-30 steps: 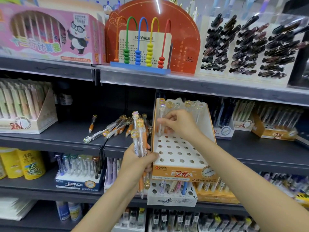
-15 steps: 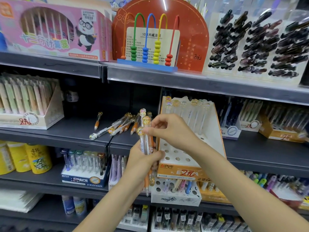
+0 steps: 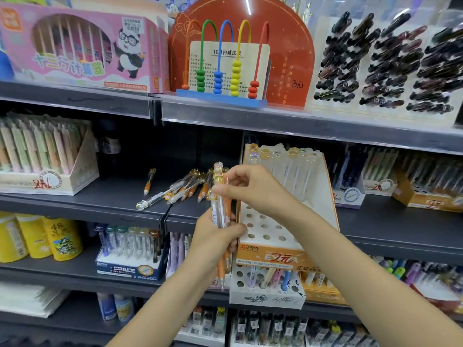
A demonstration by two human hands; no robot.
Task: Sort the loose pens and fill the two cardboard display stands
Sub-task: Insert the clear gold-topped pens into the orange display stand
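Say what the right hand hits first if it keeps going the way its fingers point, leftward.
The right hand points left at the bundle of pens held by the left hand; its fingertips look already at one pen's top. Depth unclear.

We cannot count the pens in the bundle [image 3: 220, 211]: the left hand [image 3: 215, 239] wraps their middles, and the right hand [image 3: 250, 189] covers their upper ends, so which one its grip pinches is unclear. The right forearm hides part of the orange display stand [image 3: 270, 256], including some of its holes and the feet of the clear pens in its back row [image 3: 283, 166]. The white stand [image 3: 265, 296] below is half covered by it. We cannot read the small print on the abacus card [image 3: 225, 68]. The dark clips [image 3: 390, 66] upper right are blurred, and the bottom shelf's items [image 3: 275, 329] run off the frame's lower edge.
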